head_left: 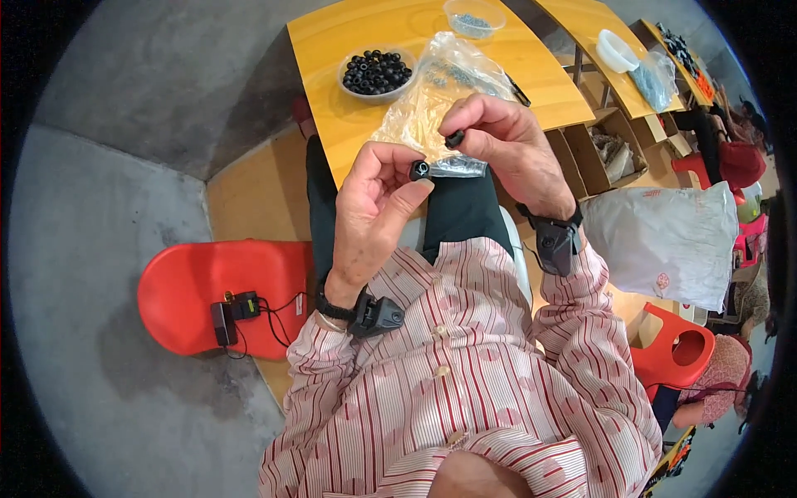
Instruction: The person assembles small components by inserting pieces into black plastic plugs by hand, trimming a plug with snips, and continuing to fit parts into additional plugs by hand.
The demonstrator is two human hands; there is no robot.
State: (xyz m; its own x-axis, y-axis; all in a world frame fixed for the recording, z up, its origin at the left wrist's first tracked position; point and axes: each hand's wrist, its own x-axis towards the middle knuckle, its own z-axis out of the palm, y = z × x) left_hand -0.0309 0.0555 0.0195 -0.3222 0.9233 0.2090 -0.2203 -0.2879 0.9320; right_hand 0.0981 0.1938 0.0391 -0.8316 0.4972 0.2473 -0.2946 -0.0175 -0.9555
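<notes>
Between thumb and fingertips, my left hand point(369, 207) pinches a small black round part point(420, 170) with a light ring on the face toward me. Slightly higher and to the right, my right hand point(516, 149) is closed on a second small black part point(454, 139). The two parts are close together but apart, above my lap and the table's near edge. Beyond them a clear plastic bag point(432, 95) with small blue-grey pieces lies on the yellow table point(328, 50). A clear bowl point(342, 76) heaped with black bead-like parts stands left of the bag.
A second clear tub point(501, 15) with blue-grey pieces stands at the far side. A black pen-like stick point(518, 91) lies right of the bag. Red chairs point(178, 286) point(689, 353) flank me, with cabled devices on the left one. A white sack point(664, 241) and cardboard box point(635, 158) stand right.
</notes>
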